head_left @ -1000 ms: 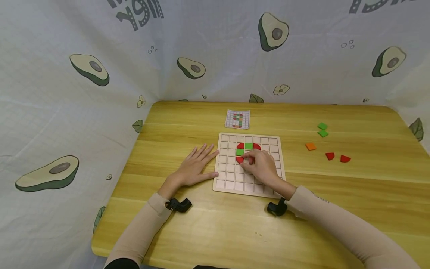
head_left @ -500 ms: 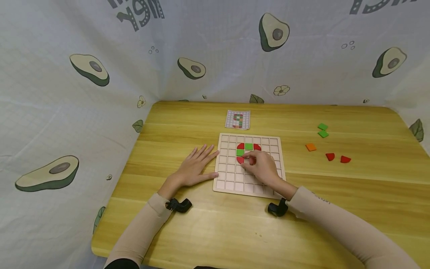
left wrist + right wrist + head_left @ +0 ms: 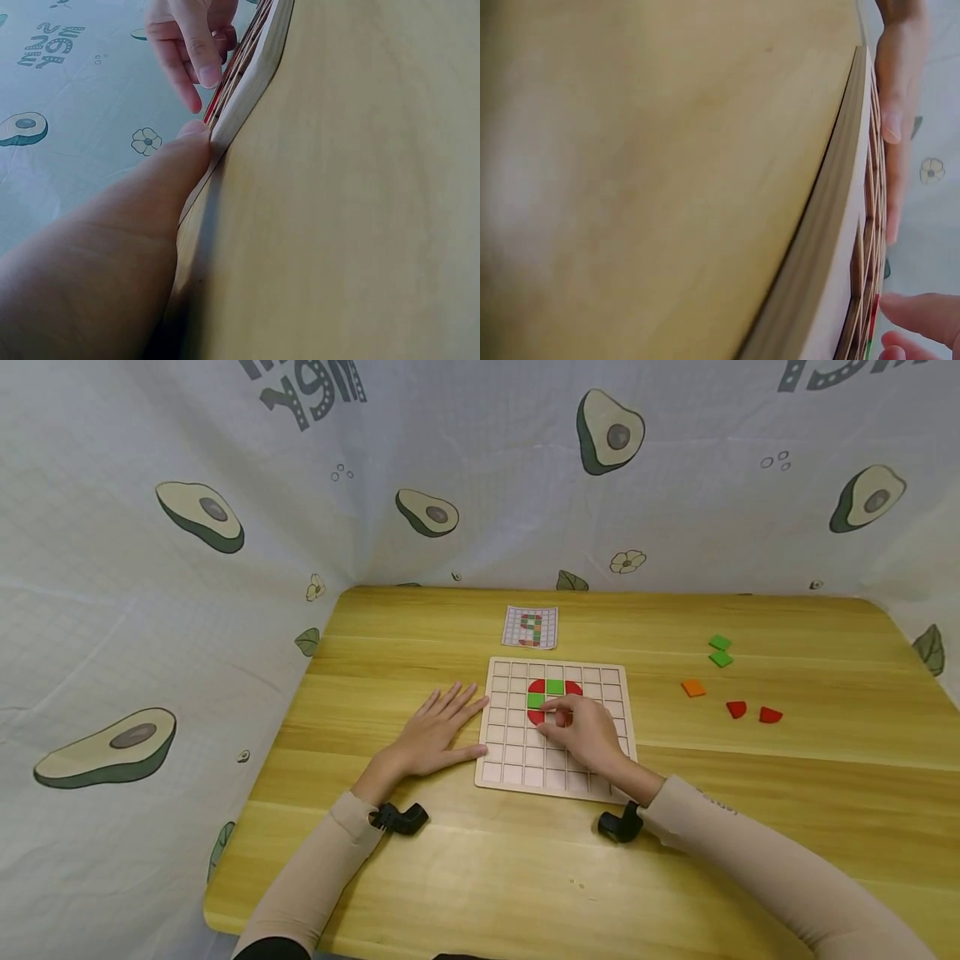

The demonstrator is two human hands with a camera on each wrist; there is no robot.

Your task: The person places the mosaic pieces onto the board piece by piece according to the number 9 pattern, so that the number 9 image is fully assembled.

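Observation:
A pale wooden grid board (image 3: 502, 760) lies on the table in the head view, with red quarter-circle and green square tiles in its upper cells. My left hand (image 3: 431, 735) lies spread flat beside it, thumb and little-side fingertips at the left edge. Over the board's middle, my right hand (image 3: 585, 731) has thumb and index finger at opposite edges of a red quarter-circle tile (image 3: 534, 717), just below a green square tile (image 3: 536, 700). In the right wrist view, the right thumb (image 3: 919, 311) meets the red edge; the index tip is hidden there.
Behind the board lies a small printed pattern card (image 3: 530, 627). To the right are two green squares (image 3: 721, 658), an orange square (image 3: 693, 688) and two loose red quarter-circles (image 3: 771, 715). A white avocado-print cloth (image 3: 495, 460) hangs behind the table.

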